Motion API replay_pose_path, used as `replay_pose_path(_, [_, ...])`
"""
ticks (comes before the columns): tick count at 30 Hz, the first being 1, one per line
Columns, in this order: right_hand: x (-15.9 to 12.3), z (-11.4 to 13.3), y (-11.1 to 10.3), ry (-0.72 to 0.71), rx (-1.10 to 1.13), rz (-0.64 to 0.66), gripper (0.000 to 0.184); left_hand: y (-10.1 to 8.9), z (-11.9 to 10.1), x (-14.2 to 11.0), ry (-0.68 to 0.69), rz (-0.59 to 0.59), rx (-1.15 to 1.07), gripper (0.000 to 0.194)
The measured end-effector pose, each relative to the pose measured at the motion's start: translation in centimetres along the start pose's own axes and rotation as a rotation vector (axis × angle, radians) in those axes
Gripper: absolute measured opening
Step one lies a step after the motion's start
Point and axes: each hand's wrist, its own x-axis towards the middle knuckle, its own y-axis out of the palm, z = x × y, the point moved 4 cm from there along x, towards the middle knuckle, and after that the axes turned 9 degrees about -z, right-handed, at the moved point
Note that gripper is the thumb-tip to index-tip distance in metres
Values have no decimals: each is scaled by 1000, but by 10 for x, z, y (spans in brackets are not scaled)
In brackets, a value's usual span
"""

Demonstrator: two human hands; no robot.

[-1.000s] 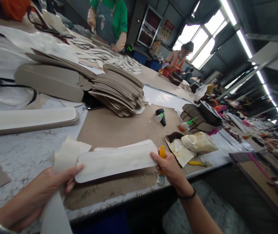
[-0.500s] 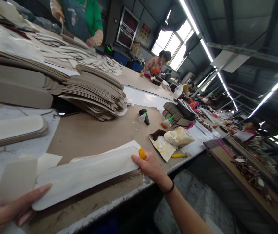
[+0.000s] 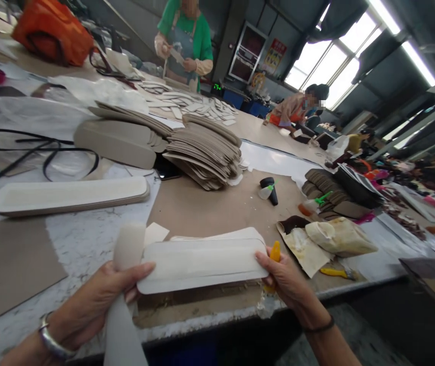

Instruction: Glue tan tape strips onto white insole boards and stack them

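Note:
Between my hands is a long white panel [image 3: 202,267] with rounded ends, lifted at the table's front edge. My left hand [image 3: 95,300] pinches its left end, thumb on top. A limp white strip [image 3: 120,330] passes through that same hand, one end standing up and the other hanging down. My right hand [image 3: 288,279] grips the panel's right end and also keeps a yellow-handled brush [image 3: 275,250] upright against the palm; its pale bristle end shows below. Behind the panel lie more white pieces [image 3: 236,234], partly covered by it.
A fanned stack of grey-brown panels [image 3: 206,152] stands mid-table, with a white-topped stack [image 3: 68,195] at left. At right are a stained pouch [image 3: 341,236], another yellow brush [image 3: 334,273] and small glue bottles [image 3: 309,206]. A co-worker in green [image 3: 187,46] stands across the table.
My view has swung left, bringing an orange bag and black cord into sight. Both hands still hold the panel, which now lies more level. The strip at my left hand shows more fully.

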Motion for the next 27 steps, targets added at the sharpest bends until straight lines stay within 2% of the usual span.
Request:
replay_pose_path(3, [0, -5, 5, 61, 145, 38, 58, 3, 0, -2, -36, 79, -96, 55])
replay_pose_path(5, [0, -6, 6, 92, 185, 38, 58, 3, 1, 0, -13, 121, -127, 55])
replay_pose_path(10, [3, 1, 3, 77, 93, 17, 57, 0, 3, 11, 70, 184, -56, 56])
replay_pose_path(15, [9, 13, 3, -15, -28, 3, 57, -2, -5, 19, 101, 151, -80, 60])
replay_pose_path(22, [18, 26, 8, -112, -74, 27, 55, -10, -8, 33, 66, 120, 191, 63])
replay_pose_path(27, [24, 29, 6, -169, -132, 19, 52, -17, -4, 47, 29, -5, 186, 62])
